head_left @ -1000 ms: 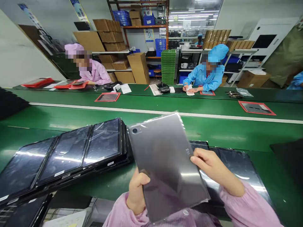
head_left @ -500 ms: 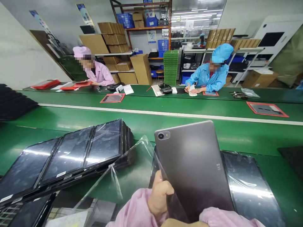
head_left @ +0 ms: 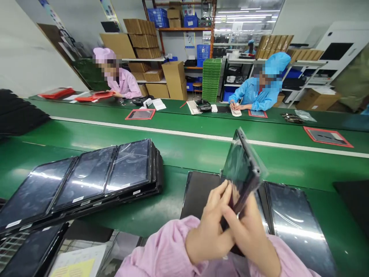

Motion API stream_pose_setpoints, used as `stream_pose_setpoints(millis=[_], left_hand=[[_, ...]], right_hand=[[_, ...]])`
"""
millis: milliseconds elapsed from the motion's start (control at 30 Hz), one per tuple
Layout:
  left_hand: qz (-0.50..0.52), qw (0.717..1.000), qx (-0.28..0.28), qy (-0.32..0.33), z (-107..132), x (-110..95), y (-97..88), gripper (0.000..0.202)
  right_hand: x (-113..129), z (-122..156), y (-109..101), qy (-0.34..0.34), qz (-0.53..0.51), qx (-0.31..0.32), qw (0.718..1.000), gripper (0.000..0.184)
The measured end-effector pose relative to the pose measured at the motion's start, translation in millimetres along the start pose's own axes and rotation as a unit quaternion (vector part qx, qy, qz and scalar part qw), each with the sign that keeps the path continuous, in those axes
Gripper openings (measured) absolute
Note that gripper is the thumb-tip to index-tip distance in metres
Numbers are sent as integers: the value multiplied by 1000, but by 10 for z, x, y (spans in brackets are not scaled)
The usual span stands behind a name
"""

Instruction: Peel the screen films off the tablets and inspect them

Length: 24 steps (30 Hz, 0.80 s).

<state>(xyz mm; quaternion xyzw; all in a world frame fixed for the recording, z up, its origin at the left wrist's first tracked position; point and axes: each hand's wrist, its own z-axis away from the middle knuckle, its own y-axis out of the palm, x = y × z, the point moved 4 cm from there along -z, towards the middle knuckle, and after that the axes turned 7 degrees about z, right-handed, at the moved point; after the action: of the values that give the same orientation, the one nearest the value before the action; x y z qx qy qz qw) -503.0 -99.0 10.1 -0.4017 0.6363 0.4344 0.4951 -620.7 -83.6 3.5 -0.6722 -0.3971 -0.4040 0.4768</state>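
The tablet is held almost edge-on above the green bench, its long axis rising up and away from the person. Both hands grip its lower end: the left hand has its fingers spread over the screen side, and the right hand is wrapped round the back. Clear plastic film clings to the upper half, but the right fingertips and the tablet's bottom edge are hidden between the hands.

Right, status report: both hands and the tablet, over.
Both left hand and right hand grip tablet. Held tilted, edge-on, clear film on it. Nearby: tablet stacks on belt, both sides.
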Motion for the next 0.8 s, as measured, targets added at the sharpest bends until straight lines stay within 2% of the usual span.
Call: stream_pose_setpoints(millis=[33,67,100,167,200,267,300,333,367,467,567,667,800], left_hand=[[-23,999,27,21,-7,-25,-22,60],[-38,999,12,30,-34,-35,-104,63],[-47,998,-37,22,-74,-23,-235,66],[-43,988,-141,-42,-150,85,-541,71],[-31,983,-154,-93,-175,178,-665,72],[10,977,-130,-170,-183,382,-852,73],[23,971,-142,-192,-159,477,-950,75],[29,963,-160,-216,-119,574,-1046,77],[28,953,-185,-237,-70,664,-1138,77],[-18,925,-252,-285,73,875,-1355,66],[-66,916,-264,-296,132,983,-1411,60],[-74,919,-227,-314,124,1026,-1328,62],[-143,913,-209,-321,86,1015,-1262,66]], right_hand=[[-47,-14,-9,28,-41,-36,998,40],[-115,-34,-32,57,-93,-68,992,36],[-202,-61,-53,89,-144,-87,982,36],[-396,-154,-48,132,-213,-81,965,42],[-493,-225,-20,136,-214,-61,965,45],[-672,-421,82,105,-104,4,989,52],[-761,-535,142,81,5,36,996,58],[-850,-649,209,56,136,73,986,57],[-941,-757,250,49,198,82,975,49],[-1141,-977,309,41,308,104,945,30],[-1239,-1004,303,37,373,140,917,24],[-1281,-957,261,43,416,152,895,26],[-1278,-893,156,38,430,165,887,29]])
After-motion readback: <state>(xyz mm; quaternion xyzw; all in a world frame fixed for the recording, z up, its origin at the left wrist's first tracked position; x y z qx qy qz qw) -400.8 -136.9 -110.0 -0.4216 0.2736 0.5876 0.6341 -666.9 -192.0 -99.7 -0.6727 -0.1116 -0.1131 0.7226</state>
